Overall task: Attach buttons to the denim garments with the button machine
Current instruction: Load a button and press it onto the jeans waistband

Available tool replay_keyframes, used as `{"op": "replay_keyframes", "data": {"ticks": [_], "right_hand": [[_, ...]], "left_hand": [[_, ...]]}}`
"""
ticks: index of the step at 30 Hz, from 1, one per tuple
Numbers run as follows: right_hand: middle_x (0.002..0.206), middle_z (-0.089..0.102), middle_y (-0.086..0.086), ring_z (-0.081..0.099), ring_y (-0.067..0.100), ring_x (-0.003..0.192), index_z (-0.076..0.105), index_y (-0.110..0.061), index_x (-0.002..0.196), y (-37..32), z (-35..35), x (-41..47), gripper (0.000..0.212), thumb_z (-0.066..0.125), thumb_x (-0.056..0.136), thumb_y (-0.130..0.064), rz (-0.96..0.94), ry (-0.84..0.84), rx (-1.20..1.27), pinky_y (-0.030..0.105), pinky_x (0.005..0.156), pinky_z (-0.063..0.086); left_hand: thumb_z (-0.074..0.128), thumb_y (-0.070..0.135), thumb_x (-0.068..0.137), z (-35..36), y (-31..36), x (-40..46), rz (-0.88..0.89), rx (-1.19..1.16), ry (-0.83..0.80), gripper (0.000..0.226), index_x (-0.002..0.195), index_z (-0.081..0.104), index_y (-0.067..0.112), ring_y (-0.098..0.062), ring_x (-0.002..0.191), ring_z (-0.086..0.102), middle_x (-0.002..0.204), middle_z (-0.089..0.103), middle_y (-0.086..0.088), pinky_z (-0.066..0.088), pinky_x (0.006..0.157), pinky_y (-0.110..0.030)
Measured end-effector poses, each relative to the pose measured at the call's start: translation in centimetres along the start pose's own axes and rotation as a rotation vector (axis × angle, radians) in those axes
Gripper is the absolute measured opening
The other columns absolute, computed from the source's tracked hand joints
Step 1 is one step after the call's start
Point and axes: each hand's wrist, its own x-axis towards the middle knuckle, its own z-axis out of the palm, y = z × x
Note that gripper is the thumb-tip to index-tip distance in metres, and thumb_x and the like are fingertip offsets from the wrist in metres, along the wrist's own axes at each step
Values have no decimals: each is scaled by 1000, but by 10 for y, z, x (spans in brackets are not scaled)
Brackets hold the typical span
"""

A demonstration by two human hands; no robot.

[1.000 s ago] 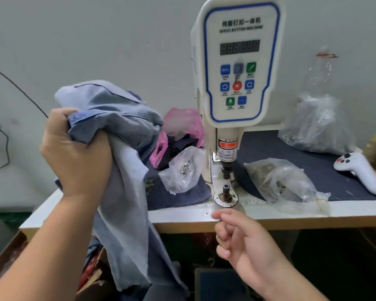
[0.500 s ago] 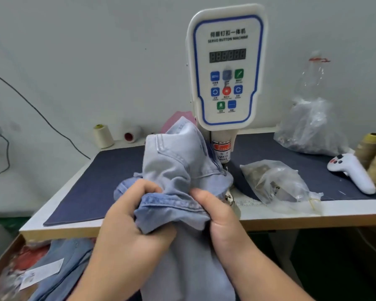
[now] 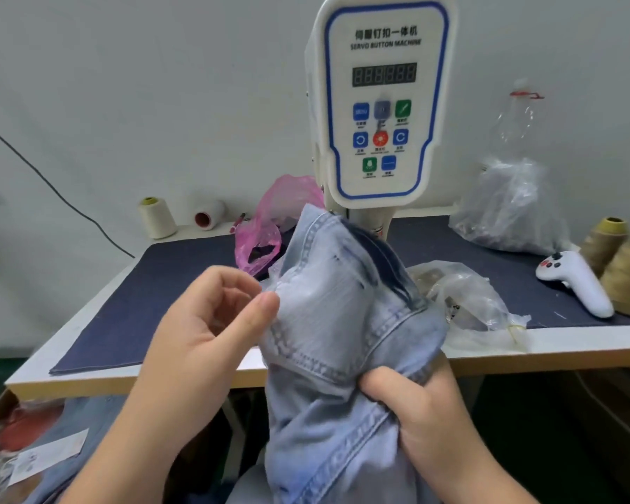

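Observation:
A light blue denim garment [image 3: 342, 321] is held up in front of the white servo button machine [image 3: 379, 103], hiding its lower head and anvil. My right hand [image 3: 419, 412] grips a bunched fold of the denim at its lower right, fingers curled round the cloth. My left hand [image 3: 211, 329] is at the garment's left edge, thumb against the seam and fingers loosely curled; whether it pinches the cloth is unclear. A clear bag of metal parts [image 3: 466, 303] lies right of the garment on the table.
A navy mat [image 3: 161, 303] covers the white table [image 3: 579, 343]. A pink bag [image 3: 270, 220] and two thread cones [image 3: 157, 216] stand behind left. A large clear bag [image 3: 513, 205], a white handheld controller [image 3: 575, 281] and tan thread cones [image 3: 622, 271] sit right. More denim lies in a box [image 3: 33, 449] below left.
My left hand swung the garment from the upper left to in front of the machine, my right hand took hold of it, and my left hand then loosened to the left edge.

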Motion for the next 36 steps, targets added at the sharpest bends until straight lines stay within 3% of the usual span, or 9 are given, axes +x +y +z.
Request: {"op": "replay_keyframes", "data": {"ticks": [6,8,9,11,15,17,21,27,36], "right_hand": [[78,47,30,45,47,62,40,0,92,-12,-11,-19,50,64,52,-19,-76,55,-417,28,39,35],[75,49,34,52,48,63,42,5,90,-14,-15,-20,52,62,51,-22,-55,23,-494,24,53,27],[79,50,35,53,47,73,42,6,91,-16,-17,-20,52,63,52,-22,-17,18,-523,60,73,37],[85,55,31,53,40,88,43,4,89,-20,-19,-21,52,63,52,-25,57,-21,-567,56,65,44],[98,63,-21,61,-11,88,67,-33,92,-25,-25,-23,34,66,61,-21,172,-191,-626,17,66,51],[84,56,-47,53,-29,74,63,-25,72,-20,-30,-27,18,74,71,-10,227,-221,-647,3,63,46],[84,69,-23,66,-4,81,62,-37,84,-24,-28,-20,25,69,69,-19,153,-289,-745,19,64,52],[111,73,-11,66,4,108,66,-42,114,-19,-33,-12,38,66,76,-35,106,-310,-535,30,93,51],[114,71,15,67,35,109,70,-18,108,-1,-40,10,74,87,52,-63,273,-21,-18,51,94,54]], "left_hand": [[67,52,69,6,3,10,30,-75,-78,32,97,68,37,-18,83,62,93,65,6,51,76,-32],[61,36,70,8,3,11,63,20,-121,29,97,67,40,-12,95,61,101,62,13,47,83,-31],[57,25,69,9,3,12,91,69,-143,32,96,66,39,-7,100,58,104,60,16,45,85,-30],[50,13,67,11,4,13,126,109,-185,42,95,68,38,-5,113,53,110,56,20,43,90,-30],[49,26,76,14,5,20,203,259,-359,38,106,64,44,1,134,33,127,47,31,26,103,-10],[52,38,81,19,4,23,209,337,-462,26,103,66,43,5,135,27,130,44,35,21,102,-5],[70,34,84,32,1,24,219,401,-491,10,91,62,32,3,111,45,105,54,27,32,86,-8],[68,14,89,36,-5,27,237,302,-477,33,70,44,25,-7,62,45,72,56,4,34,56,-17],[57,20,87,35,-11,28,176,-151,-651,22,74,41,29,-31,65,33,77,43,-20,30,56,-41]]}}
